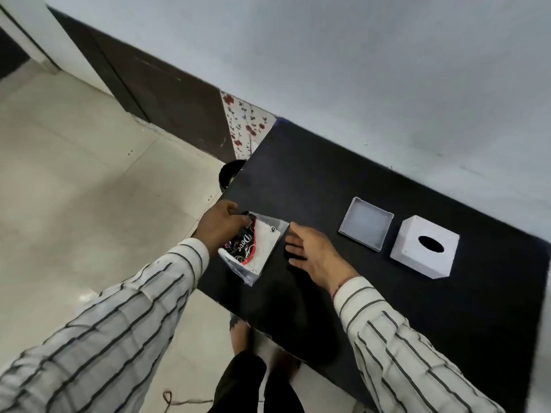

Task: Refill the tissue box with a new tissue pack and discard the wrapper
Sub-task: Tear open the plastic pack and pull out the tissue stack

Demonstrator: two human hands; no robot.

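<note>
A wrapped tissue pack (258,248), white with a black and red printed band, lies near the left edge of the black table (328,180). My left hand (219,228) grips the pack's left end, fingers curled on the wrapper. Just right of the pack, my right hand (310,251) hovers with its fingers spread and nothing in it. Further right lies the box's shallow white base tray (366,223), open side up. Beside it stands the white tissue box cover (423,247) with a dark oval slot on top.
A dark round bin (231,174) peeks out on the floor behind the table's left corner. A floral-patterned panel (244,123) leans by the wall. Pale tiled floor (89,180) spreads to the left. A dark cord (179,400) lies on the floor near my feet.
</note>
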